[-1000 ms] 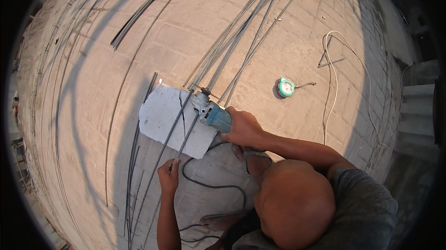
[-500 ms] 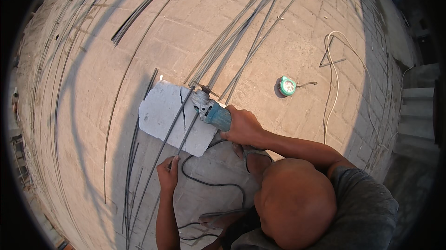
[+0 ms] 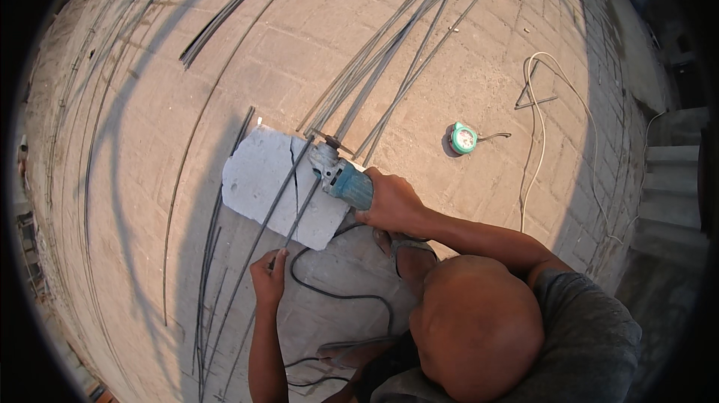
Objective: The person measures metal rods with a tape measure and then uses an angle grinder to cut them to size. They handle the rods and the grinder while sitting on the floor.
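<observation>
My right hand (image 3: 397,204) is wrapped round the blue-green body of an angle grinder (image 3: 350,184). The grinder's metal head and thin disc sit over the right edge of a cracked, pale grey slab (image 3: 258,186), close to the upper end of a steel rod (image 3: 278,197). That long rod slants across the slab and down to the lower left. Beside it runs a second steel rod (image 3: 305,213), its upper part passing beneath the grinder. Below the slab, the thumb and fingers of my left hand (image 3: 268,277) are pinched on the second rod. Whether the disc touches the first rod is unclear.
Beyond the grinder lies a bundle of long steel rods (image 3: 389,51). A round green tape measure (image 3: 463,138) rests to the right, with a pale cable (image 3: 533,156) farther over. The black cord (image 3: 337,297) curls below the slab. More rods (image 3: 204,283) lie on the left.
</observation>
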The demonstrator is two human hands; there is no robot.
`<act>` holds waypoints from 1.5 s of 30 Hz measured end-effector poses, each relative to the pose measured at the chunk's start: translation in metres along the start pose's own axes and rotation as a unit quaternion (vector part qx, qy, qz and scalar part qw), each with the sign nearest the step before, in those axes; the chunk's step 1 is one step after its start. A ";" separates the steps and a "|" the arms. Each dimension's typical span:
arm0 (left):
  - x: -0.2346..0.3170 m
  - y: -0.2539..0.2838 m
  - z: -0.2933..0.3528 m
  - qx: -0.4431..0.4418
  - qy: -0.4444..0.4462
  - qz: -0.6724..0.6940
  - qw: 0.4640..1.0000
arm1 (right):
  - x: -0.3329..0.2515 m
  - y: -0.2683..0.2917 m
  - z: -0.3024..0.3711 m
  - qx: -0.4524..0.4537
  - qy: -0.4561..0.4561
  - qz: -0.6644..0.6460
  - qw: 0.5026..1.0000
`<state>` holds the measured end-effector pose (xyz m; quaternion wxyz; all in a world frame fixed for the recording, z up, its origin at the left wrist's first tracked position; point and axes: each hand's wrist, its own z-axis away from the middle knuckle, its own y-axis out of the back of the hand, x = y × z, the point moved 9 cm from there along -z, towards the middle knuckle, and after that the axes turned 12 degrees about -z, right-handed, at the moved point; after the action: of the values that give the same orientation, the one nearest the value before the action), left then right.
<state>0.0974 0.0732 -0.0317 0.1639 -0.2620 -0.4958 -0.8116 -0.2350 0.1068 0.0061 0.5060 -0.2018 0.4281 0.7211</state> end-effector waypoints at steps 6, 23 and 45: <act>-0.003 -0.001 0.000 0.005 -0.001 0.019 1.000 | -0.001 0.001 0.001 0.001 -0.010 -0.005 1.000; -0.003 0.000 0.000 0.008 0.005 0.016 1.000 | 0.005 -0.002 -0.005 0.006 -0.005 -0.001 1.000; -0.002 0.002 -0.002 0.025 -0.016 0.017 0.999 | 0.002 -0.001 -0.005 0.007 -0.022 0.018 1.000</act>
<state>0.0989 0.0705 -0.0322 0.1763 -0.2790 -0.5140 -0.7918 -0.2353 0.1037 0.0011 0.5041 -0.1746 0.4251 0.7312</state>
